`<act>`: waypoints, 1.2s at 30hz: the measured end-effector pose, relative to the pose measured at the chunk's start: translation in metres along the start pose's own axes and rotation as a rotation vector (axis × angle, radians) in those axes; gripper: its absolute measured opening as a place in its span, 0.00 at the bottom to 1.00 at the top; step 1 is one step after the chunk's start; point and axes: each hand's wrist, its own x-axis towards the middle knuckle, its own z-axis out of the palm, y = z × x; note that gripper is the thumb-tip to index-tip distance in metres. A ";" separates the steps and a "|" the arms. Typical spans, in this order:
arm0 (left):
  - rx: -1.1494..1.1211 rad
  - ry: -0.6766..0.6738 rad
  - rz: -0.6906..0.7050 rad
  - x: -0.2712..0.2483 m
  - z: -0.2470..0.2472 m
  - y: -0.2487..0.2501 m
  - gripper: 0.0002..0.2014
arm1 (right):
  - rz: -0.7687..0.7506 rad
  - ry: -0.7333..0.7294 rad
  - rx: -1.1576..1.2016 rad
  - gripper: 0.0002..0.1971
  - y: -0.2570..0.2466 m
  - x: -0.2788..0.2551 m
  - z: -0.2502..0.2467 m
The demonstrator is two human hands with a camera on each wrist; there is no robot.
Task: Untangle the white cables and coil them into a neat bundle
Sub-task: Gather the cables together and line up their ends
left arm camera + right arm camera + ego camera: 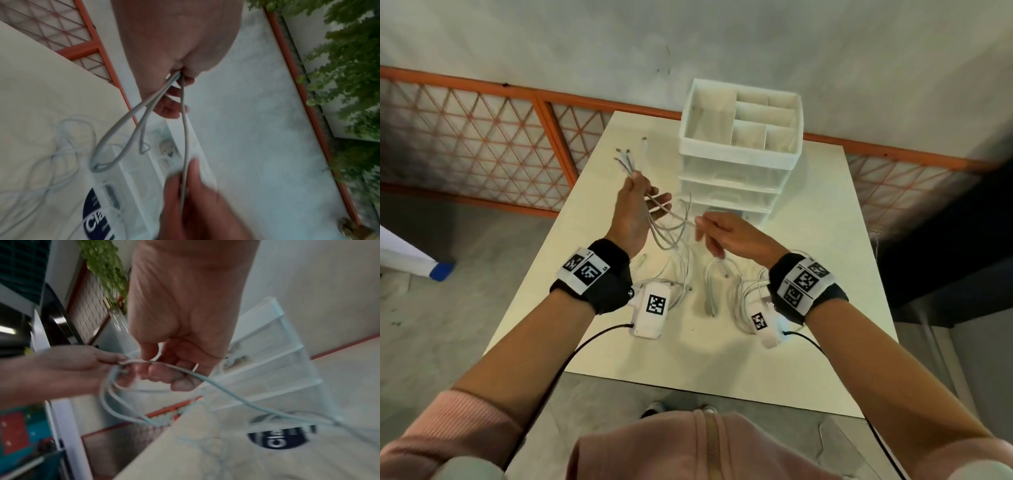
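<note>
The head view is evenly lit by soft, diffuse light; the white table [808,274] reads bright with only faint shadows under the forearms. Wide-angle distortion bends the orange railing [482,85] and smears the right edge into dark blur. Both wrist views are dimmer, grainy and soft. In the left wrist view the right hand [197,207] is motion-blurred and the cables [123,129] are only fairly sharp. In the right wrist view the drawer unit [277,363] and the foliage [102,264] are out of focus.
</note>
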 end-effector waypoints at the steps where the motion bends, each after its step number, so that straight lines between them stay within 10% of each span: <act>1: -0.076 0.027 0.024 0.002 -0.007 0.007 0.17 | 0.036 -0.026 -0.063 0.23 0.010 -0.003 -0.004; 7: -0.049 0.238 0.236 0.011 -0.041 0.031 0.17 | 0.268 0.115 -0.335 0.23 0.059 -0.019 -0.030; 13: 0.534 -0.077 0.235 -0.008 -0.013 0.003 0.15 | 0.103 0.026 -0.339 0.12 0.008 0.007 -0.019; 21: 0.462 -0.260 0.126 -0.020 -0.009 -0.015 0.10 | -0.005 0.060 -0.156 0.16 -0.032 0.014 -0.022; 30: 0.416 0.580 0.301 0.013 -0.074 0.018 0.14 | 0.275 0.149 -0.211 0.22 0.054 -0.031 -0.054; 36: 0.488 0.501 0.354 0.012 -0.063 0.007 0.13 | 0.203 0.156 -0.236 0.16 0.030 -0.028 -0.050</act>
